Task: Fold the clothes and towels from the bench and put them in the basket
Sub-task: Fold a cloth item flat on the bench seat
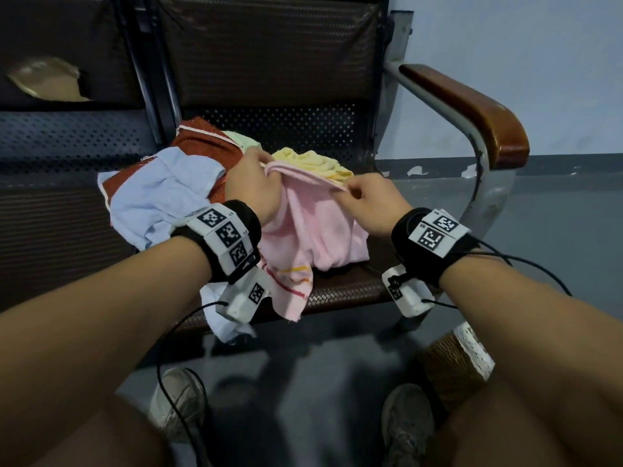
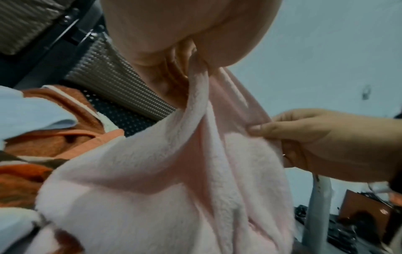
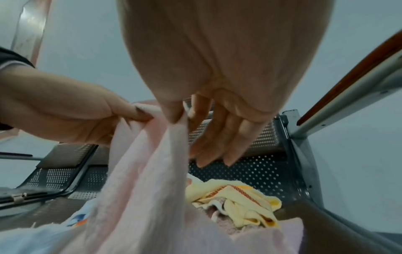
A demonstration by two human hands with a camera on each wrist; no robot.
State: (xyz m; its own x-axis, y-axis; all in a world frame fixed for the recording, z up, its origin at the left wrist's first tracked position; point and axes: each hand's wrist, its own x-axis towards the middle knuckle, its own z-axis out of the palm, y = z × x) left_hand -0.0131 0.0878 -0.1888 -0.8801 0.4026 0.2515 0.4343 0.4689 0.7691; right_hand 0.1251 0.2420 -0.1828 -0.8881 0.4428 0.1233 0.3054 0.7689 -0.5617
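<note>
Head view shows us the pink towel (image 1: 305,227) lifted by its top edge above the worktop (image 1: 344,291), its lower part draped over the seat's front. Our left hand (image 1: 254,183) pinches one end of that edge between thumb and curled fingers; our right hand (image 1: 374,205) pinches the other end with thumb and forefinger, its remaining fingers loosely extended. Behind lie a yellow towel (image 1: 313,161), a rust-red garment (image 1: 205,143) and a light blue shirt (image 1: 161,200).

I see a brown wooden armrest (image 1: 472,106) off to the right of the fingers, grey floor (image 1: 303,382) below them, and two worn sneakers (image 1: 178,399) nearest me.
</note>
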